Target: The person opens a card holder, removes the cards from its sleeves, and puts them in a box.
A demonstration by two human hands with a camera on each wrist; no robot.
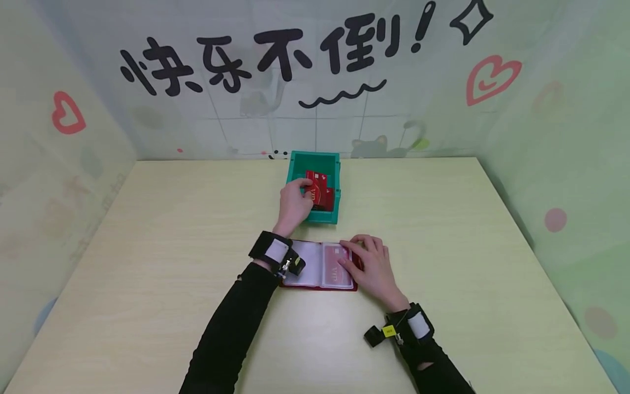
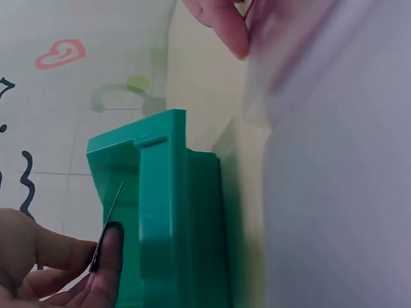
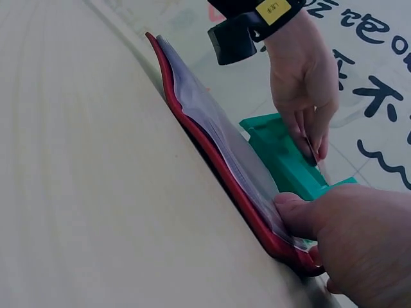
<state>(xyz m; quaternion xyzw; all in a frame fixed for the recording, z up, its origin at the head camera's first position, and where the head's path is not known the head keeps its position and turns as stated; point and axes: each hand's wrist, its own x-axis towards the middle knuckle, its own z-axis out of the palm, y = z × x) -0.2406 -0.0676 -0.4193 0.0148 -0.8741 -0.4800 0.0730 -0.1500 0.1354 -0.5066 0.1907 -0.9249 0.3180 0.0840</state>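
In the head view my left hand [image 1: 295, 203] pinches a red card [image 1: 316, 187] by its left side, over the green box [image 1: 322, 217]. Another red card [image 1: 330, 199] shows in the box, partly covered by the pinched one. The left wrist view has the held card [image 2: 109, 221] edge-on between thumb and fingers. Nearer to me lies an open card holder [image 1: 304, 264] with a red cover and clear sleeves. A pinkish-red card [image 1: 336, 267] shows through its right sleeve. My right hand [image 1: 372, 268] grips the holder's right edge, the thumb [image 3: 295, 215] on the clear sleeve.
The pale wooden table [image 1: 162, 246] stretches out on both sides of the holder. A printed backdrop [image 1: 423, 109] stands behind the table and along its sides. Straps with small cameras sit on the left wrist [image 1: 275, 253] and right wrist [image 1: 410, 324].
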